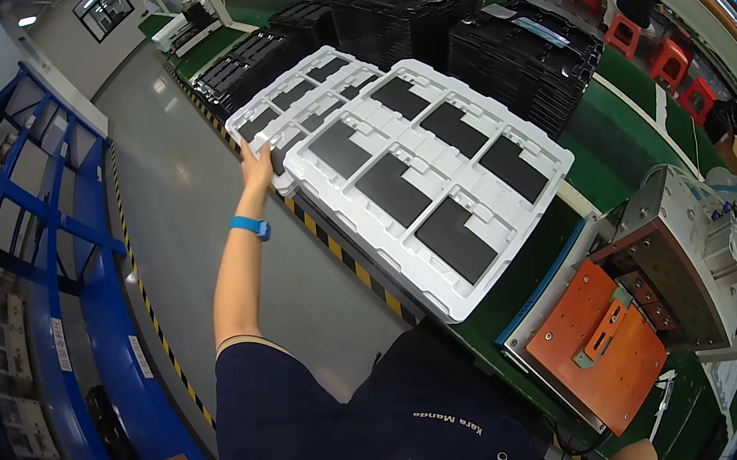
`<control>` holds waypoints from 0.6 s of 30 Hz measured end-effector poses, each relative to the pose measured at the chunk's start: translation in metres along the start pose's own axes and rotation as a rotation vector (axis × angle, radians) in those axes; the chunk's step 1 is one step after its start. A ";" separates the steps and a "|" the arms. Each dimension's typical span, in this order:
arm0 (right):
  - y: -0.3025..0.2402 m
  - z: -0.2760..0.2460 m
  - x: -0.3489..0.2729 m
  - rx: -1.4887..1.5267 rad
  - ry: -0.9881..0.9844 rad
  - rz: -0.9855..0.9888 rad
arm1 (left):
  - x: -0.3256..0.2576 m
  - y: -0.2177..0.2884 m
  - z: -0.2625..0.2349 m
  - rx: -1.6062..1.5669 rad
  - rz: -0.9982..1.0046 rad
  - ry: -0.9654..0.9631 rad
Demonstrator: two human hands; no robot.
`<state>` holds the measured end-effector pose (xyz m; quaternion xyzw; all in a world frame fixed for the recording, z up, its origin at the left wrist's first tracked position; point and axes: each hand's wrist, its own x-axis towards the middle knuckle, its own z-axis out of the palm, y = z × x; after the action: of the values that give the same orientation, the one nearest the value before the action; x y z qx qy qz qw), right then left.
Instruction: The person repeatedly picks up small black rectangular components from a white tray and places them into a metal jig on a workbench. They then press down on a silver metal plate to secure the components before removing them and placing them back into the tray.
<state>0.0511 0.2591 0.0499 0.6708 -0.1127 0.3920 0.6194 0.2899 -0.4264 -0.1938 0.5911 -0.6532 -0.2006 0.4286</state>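
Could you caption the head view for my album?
A left hand at the edge of white trays of dark pieces, with black stacks beyond.

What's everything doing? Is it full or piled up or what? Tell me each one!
front white tray: filled, six dark pieces showing
left hand: at the edge of the white trays behind, grip unclear
blue wristband: around the left wrist
black trays: piled in stacks
orange plate: uncovered, orange bar on top
red stools: standing upright
blue shelves: standing, holding things
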 end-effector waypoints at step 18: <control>0.077 0.122 -0.112 0.077 -1.043 1.136 | -0.043 0.243 -0.041 -0.105 0.912 -0.001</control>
<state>-0.0260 0.0938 0.0420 0.6291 -0.7032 0.2865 0.1663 0.1736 -0.3225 0.0019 0.2208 -0.8358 -0.0245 0.5021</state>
